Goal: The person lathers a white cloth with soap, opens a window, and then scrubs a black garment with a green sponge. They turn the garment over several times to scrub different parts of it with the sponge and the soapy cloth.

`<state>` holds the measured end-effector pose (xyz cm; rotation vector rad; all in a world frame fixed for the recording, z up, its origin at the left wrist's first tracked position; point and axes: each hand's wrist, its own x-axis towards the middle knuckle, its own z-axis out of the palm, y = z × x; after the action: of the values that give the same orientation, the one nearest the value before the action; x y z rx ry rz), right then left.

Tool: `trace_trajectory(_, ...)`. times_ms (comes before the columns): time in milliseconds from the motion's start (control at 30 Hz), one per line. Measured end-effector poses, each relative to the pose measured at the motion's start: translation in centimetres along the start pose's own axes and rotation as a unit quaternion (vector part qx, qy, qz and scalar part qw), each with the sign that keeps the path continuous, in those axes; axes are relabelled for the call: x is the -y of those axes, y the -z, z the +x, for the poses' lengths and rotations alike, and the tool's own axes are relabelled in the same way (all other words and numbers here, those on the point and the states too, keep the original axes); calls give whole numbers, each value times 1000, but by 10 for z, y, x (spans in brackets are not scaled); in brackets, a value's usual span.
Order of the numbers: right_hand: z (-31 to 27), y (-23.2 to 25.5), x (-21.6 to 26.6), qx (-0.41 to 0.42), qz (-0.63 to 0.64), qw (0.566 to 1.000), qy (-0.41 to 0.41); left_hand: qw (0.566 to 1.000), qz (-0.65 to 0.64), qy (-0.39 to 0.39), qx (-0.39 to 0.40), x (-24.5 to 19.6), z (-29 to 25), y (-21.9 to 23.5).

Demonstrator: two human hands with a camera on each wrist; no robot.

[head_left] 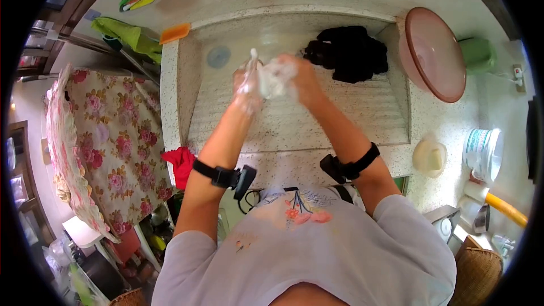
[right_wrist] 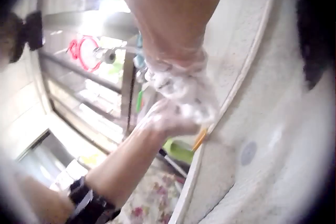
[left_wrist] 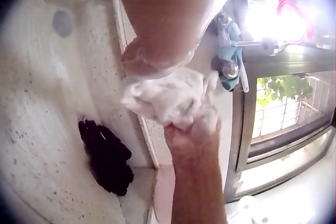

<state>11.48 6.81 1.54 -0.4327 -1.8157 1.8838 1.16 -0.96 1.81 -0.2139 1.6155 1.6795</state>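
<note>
Both of my hands work a soapy white cloth (head_left: 272, 79) above the ribbed stone wash basin (head_left: 340, 119). My left hand (head_left: 245, 84) grips its left side and my right hand (head_left: 298, 75) grips its right side; foam covers the fingers. In the left wrist view, the left hand (left_wrist: 157, 56) and right hand (left_wrist: 190, 136) bunch the cloth (left_wrist: 170, 98) between them. The right wrist view shows the right hand (right_wrist: 176, 64) and left hand (right_wrist: 160, 121) closed round the foamy cloth (right_wrist: 189, 95).
A black garment (head_left: 348, 52) lies at the basin's far right. A round drain plug (head_left: 219, 56) sits far left. A pink bowl (head_left: 433, 54) leans on the right ledge by a green cup (head_left: 479, 54). An orange brush (head_left: 174, 33) and a tap (left_wrist: 231, 50) are behind.
</note>
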Motion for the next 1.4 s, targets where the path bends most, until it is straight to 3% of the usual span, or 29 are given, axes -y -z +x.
trace_trajectory(33, -4, -17, 3, 2, -116, 990, 80, 999, 21, 12, -38, 7, 6, -2)
trace_trajectory(67, -9, -33, -8, -47, -312, 931, 185, 996, -77, 23, 50, 17, 11, 1)
trace_trajectory(133, 6, -26, -27, -141, -355, 885, 267, 935, -267, 46, 227, 24, 8, -2)
trace_trajectory(167, 14, -14, -32, -124, -368, 907, 163, 964, -232, 44, 126, 26, -5, -13)
trace_trajectory(233, 26, 9, -26, -84, -376, 922, -47, 980, -160, 39, 112, 36, -1, -14)
trace_trajectory(300, 12, -17, -39, -135, -318, 925, 159, 995, -66, -5, 79, 45, 7, -9)
trace_trajectory(333, 9, -23, -42, -153, -286, 909, 262, 993, -82, -1, 80, 48, 11, -13)
trace_trajectory(533, 14, -4, -62, -118, -384, 905, 141, 988, -135, 45, 63, 72, 29, -9)
trace_trajectory(600, 21, 1, -67, -94, -395, 905, 124, 981, -56, 28, 186, 78, 53, 6)
trace_trajectory(633, 22, 1, -75, -116, -390, 898, 168, 967, -119, 23, 225, 82, 52, 8)
trace_trajectory(700, 23, -5, -91, -167, -374, 877, 250, 957, -184, 48, 218, 83, 55, -1)
trace_trajectory(733, 17, -7, -97, -192, -364, 866, 284, 965, -188, 82, 167, 87, 52, -9)
trace_trajectory(767, 17, 4, -102, -112, -363, 909, 169, 969, -189, 120, 105, 95, 44, -10)
trace_trajectory(800, 18, 15, -97, -34, -372, 926, 47, 969, -190, 150, 49, 91, 39, -13)
trace_trajectory(833, 13, 11, -90, -48, -369, 927, 45, 984, -110, 137, 34, 79, 26, -14)
trace_trajectory(867, 9, 10, -81, -58, -372, 925, 46, 982, -111, 105, 109, 83, 38, -10)
trace_trajectory(900, 1, -12, -73, -131, -360, 901, 205, 974, -111, 76, 180, 93, 53, 2)
trace_trajectory(967, 7, -8, -92, -165, -387, 878, 229, 966, -116, 75, 218, 93, 53, 0)
trace_trajectory(1000, 10, -5, -101, -183, -399, 866, 239, 970, -123, 103, 183, 74, 30, -16)
trace_trajectory(1033, 10, 13, -73, -44, -373, 927, 7, 973, -128, 137, 137, 58, 1, -25)
trace_trajectory(1067, 8, 10, -84, -66, -347, 935, 42, 973, -133, 162, 97, 48, -9, -29)
trace_trajectory(1100, 7, 5, -99, -87, -323, 939, 80, 990, -62, 113, 56, 67, 17, -20)
trace_trajectory(1200, 3, -9, -92, -127, -316, 906, 251, 898, -293, 150, 293, 101, 63, 15)
trace_trajectory(1267, 8, -1, -121, -175, -283, 921, 205, 949, -205, 149, 189, 83, 39, -8)
trace_trajectory(1333, -2, -10, -107, -161, -284, 927, 184, 981, -110, 144, 73, 63, 9, -23)
trace_trajectory(1400, 3, -11, -85, -136, -292, 930, 176, 981, -117, 142, 66, 75, 36, -13)
